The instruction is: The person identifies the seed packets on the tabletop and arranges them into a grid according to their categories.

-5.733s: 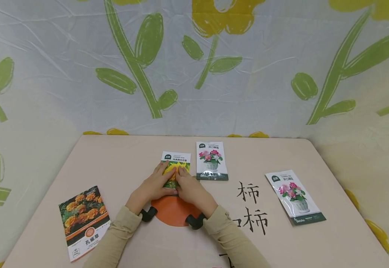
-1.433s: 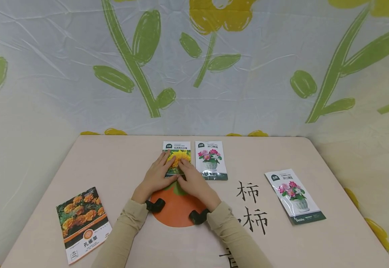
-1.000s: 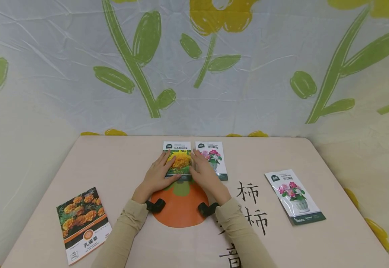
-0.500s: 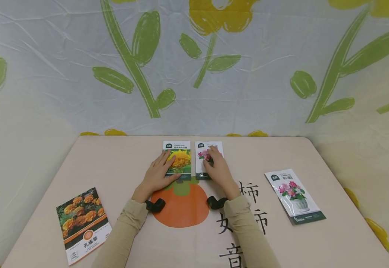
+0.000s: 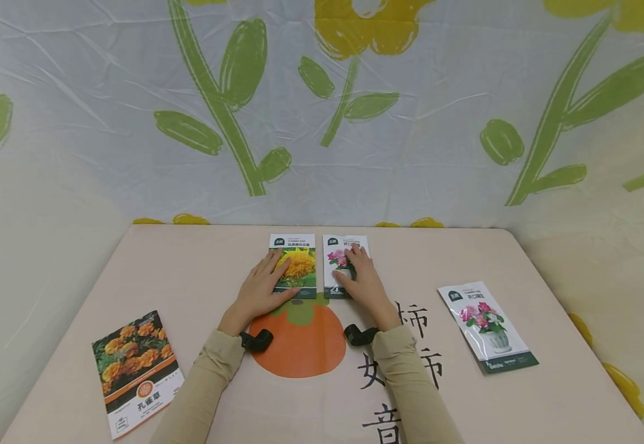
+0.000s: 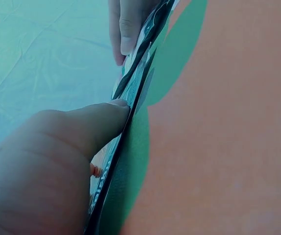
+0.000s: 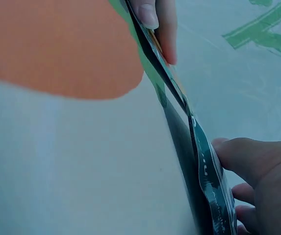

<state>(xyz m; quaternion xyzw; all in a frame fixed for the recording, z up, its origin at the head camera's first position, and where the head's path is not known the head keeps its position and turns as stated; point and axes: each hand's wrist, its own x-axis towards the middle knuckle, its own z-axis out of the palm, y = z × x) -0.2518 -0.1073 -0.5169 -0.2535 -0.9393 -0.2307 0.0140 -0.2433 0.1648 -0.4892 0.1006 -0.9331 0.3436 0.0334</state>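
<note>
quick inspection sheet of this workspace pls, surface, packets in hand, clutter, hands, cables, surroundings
surface: pale pink tabletop, printed orange fruit and black characters
job's things: yellow-flower packet and pink-flower packet, face up side by side, narrow gap between
clutter: orange-flower packet at left, second pink-flower packet at right, both turned at an angle
hands: left hand rests on the yellow-flower packet, right hand on the nearer pink-flower one
cables: nothing seen
surroundings: pale backdrop with green and yellow flower print

Sunflower packet (image 5: 301, 264), flowerpot packet (image 5: 335, 259) just right, both on table (image 5: 438, 259)
</note>
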